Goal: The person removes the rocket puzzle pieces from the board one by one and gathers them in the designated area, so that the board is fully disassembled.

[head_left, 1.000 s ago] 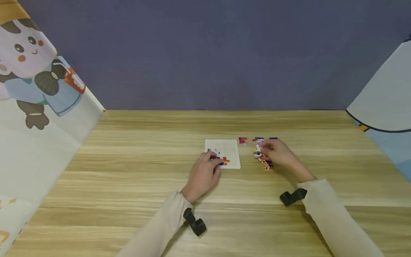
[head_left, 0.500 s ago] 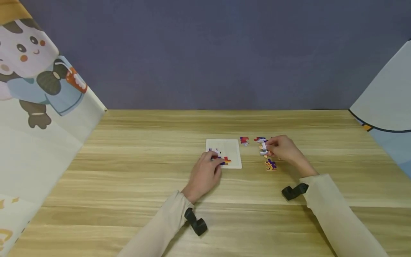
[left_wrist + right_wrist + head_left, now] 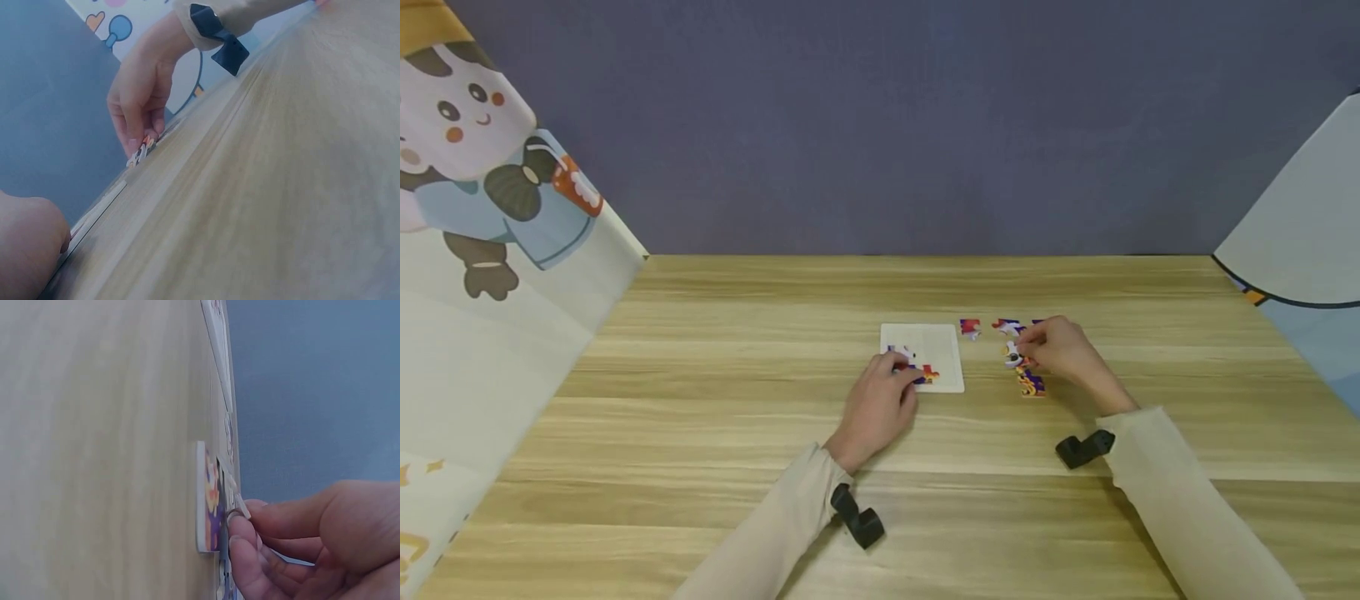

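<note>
My right hand (image 3: pixel 1060 354) pinches a mostly white puzzle piece (image 3: pixel 1012 358) between thumb and fingers, just above the table right of the board. In the right wrist view this piece (image 3: pixel 242 506) appears edge-on, partly covered by the fingertips. A purple-and-orange puzzle piece (image 3: pixel 1032 384) lies just below that hand. My left hand (image 3: pixel 874 408) rests its fingers on the lower left of a white square puzzle board (image 3: pixel 938 342). Beside its fingertips a red-and-purple piece (image 3: pixel 929 374) and a white piece (image 3: pixel 901 352) lie on the board, partly hidden.
A red piece (image 3: pixel 970 327) lies off the board's upper right corner. Another piece (image 3: pixel 1004 325) lies farther right, and one more (image 3: pixel 1040 322) is half hidden behind the right hand. A dark blue wall (image 3: pixel 925 133) rises behind the wooden table (image 3: pixel 700 375).
My right hand has shifted slightly right, then a little back left, with the white puzzle piece between its fingers. The left hand has stayed in place on the board.
</note>
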`<action>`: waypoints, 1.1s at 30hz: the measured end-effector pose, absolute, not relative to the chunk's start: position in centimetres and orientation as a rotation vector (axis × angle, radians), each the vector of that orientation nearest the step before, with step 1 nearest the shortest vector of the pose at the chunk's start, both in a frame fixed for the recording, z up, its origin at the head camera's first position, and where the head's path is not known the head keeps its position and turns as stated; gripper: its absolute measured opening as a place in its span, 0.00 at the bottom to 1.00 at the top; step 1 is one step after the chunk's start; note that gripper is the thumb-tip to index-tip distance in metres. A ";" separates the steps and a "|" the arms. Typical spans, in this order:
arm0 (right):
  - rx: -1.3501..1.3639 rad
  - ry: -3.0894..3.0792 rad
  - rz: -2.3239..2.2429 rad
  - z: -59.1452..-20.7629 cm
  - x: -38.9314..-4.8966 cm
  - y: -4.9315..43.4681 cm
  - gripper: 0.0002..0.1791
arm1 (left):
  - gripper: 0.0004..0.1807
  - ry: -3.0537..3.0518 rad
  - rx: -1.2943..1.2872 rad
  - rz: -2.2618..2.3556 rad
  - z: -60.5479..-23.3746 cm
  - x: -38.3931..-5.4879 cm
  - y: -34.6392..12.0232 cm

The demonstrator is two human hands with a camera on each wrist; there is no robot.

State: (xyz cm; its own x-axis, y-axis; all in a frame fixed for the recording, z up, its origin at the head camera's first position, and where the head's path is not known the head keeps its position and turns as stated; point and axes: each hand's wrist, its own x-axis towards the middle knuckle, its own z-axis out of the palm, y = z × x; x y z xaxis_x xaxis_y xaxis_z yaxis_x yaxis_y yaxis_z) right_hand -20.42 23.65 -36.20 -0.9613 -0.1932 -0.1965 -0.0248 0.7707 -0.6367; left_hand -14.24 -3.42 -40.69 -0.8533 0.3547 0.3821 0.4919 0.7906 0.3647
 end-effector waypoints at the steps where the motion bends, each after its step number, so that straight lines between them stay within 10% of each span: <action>1: -0.165 2.723 -0.965 -36.2 -20.4 23.6 0.13 | 0.12 -2.686 -0.652 -0.662 -40.7 -14.2 -3.4; 33: -0.170 2.790 -0.876 -35.8 -17.1 23.7 0.19 | 0.12 -2.664 -0.665 -0.656 -40.6 -14.2 -3.5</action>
